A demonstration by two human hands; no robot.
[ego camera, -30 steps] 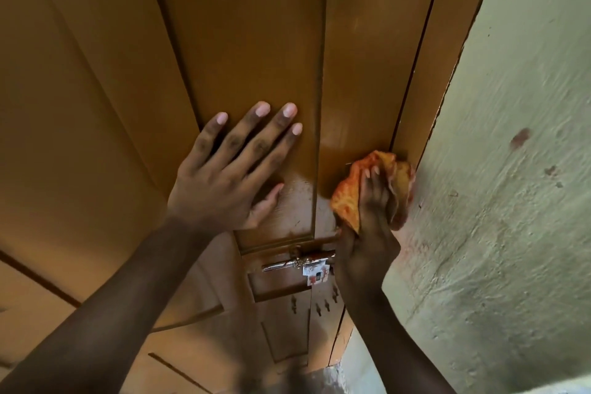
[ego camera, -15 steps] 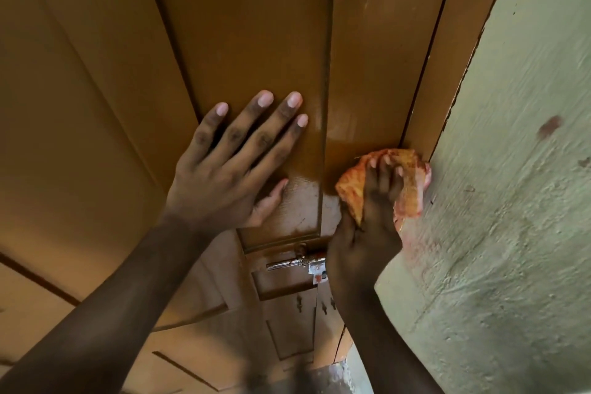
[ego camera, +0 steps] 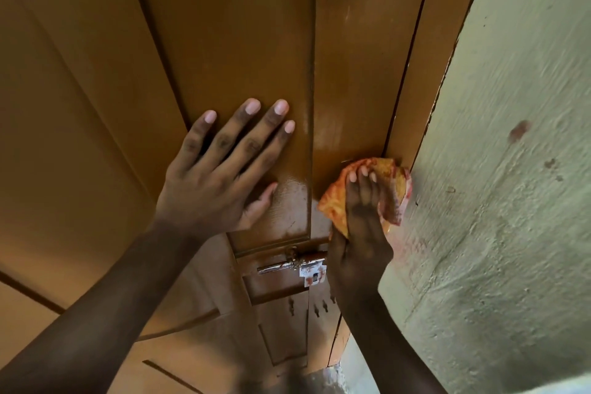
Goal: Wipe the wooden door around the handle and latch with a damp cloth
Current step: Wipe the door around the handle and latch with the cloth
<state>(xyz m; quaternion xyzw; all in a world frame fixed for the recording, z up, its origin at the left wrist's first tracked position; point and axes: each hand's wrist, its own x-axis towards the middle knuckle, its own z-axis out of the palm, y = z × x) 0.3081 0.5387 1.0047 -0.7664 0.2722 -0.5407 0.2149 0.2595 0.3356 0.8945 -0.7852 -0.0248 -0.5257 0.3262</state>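
A brown panelled wooden door (ego camera: 243,29) fills the left and centre of the head view. My left hand (ego camera: 220,176) lies flat on its centre panel, fingers spread, holding nothing. My right hand (ego camera: 361,233) grips an orange and red cloth (ego camera: 335,201) and presses it against the door's right stile, beside the frame edge. Wet streaks shine on the wood above the cloth. Below both hands a metal sliding latch (ego camera: 291,264) sits on the door, its right end hidden behind my right wrist.
A rough pale green plastered wall (ego camera: 511,169) runs along the right, touching the door frame (ego camera: 444,51). It carries a few reddish stains. A dark strip of floor shows at the bottom below the door.
My right hand and the cloth have shifted a little to the right along the stile toward the frame. My left hand stays flat on the panel.
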